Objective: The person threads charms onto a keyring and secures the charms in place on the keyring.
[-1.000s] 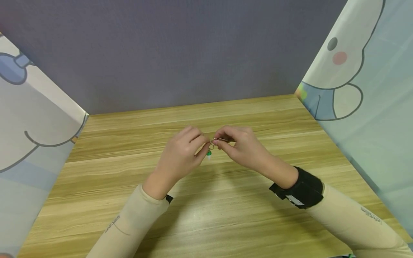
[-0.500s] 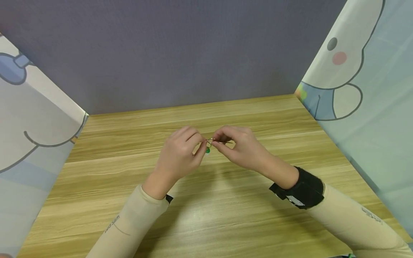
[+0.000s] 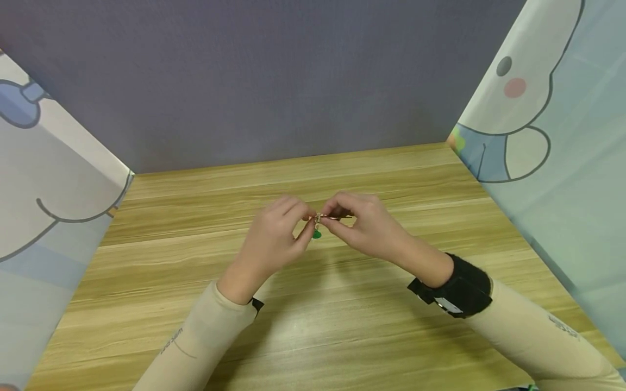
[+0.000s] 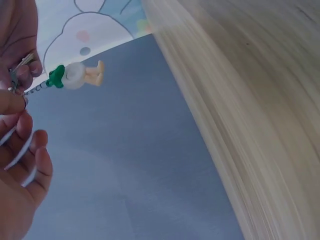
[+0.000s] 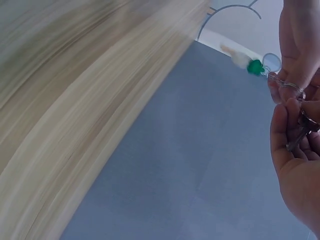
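Note:
Over the middle of the table, my left hand [image 3: 275, 232] pinches a metal key ring [image 5: 296, 89] between thumb and fingertips. From its short chain [image 4: 36, 89] hangs a small figurine charm [image 4: 75, 76] with a green top, a round white body and tan legs. Only its green part shows clearly in the head view. Close on the other side, my right hand [image 3: 368, 224] pinches a key [image 5: 299, 137] by the ring. The fingertips of both hands nearly meet, and they hide part of the ring and the key's head.
Below the hands lies a wood-grain table [image 3: 313, 326]. A grey-blue panel [image 3: 293, 81] rises along its far edge. Cartoon-printed cloths [image 3: 562, 136] stand at the left and right sides. A black strap [image 3: 459, 285] circles the right wrist.
The left hand shifts slightly left, then comes back and a little down against the right fingertips. The charm swings, and its green part now hangs a little lower than half a second ago.

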Tool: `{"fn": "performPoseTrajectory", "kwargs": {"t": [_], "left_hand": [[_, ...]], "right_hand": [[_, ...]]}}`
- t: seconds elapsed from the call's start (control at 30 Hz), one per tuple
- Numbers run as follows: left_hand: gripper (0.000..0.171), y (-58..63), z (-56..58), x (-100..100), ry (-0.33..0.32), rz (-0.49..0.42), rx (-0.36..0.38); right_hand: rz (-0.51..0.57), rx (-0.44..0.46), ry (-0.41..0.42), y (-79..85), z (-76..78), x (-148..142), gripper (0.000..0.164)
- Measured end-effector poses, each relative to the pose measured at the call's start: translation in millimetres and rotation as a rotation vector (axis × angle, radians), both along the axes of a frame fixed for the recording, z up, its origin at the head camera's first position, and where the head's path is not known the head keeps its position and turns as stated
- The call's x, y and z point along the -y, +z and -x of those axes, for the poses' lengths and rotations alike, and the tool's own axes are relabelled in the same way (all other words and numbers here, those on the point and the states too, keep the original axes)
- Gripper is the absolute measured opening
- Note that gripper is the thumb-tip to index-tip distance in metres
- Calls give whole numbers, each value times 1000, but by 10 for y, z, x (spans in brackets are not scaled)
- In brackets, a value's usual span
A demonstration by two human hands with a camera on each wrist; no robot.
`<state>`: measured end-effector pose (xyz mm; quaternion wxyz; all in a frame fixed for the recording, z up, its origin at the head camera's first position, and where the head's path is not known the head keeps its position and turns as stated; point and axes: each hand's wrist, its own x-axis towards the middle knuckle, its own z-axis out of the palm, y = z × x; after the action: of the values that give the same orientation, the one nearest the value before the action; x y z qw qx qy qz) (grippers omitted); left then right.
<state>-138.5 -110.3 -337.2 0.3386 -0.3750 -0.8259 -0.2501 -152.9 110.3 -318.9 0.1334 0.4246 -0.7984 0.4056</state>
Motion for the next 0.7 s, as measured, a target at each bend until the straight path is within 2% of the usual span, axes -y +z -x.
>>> {"fn": "performPoseTrajectory", "kwargs": {"t": [0.17,0.3,0.4,0.53,0.7], "left_hand": [[8,-16,-3,-1,-37,51,-90],[3,-25,-1,-6,-23,86,-192],[9,-17,-7,-6,-3,106,-235],[12,-11,-10,1,13,92,-216],[10,-11,-5,19,1,-1,-120]], "right_hand": [[-16,54,-41,31,-19,1,7],[-30,90,-73,48,-31,-14,7],[-40,95,-66,65,-31,-23,7],[-46,101,-29,87,-36,-27,7],[-50,133,2,102,-47,-30,8]]}}
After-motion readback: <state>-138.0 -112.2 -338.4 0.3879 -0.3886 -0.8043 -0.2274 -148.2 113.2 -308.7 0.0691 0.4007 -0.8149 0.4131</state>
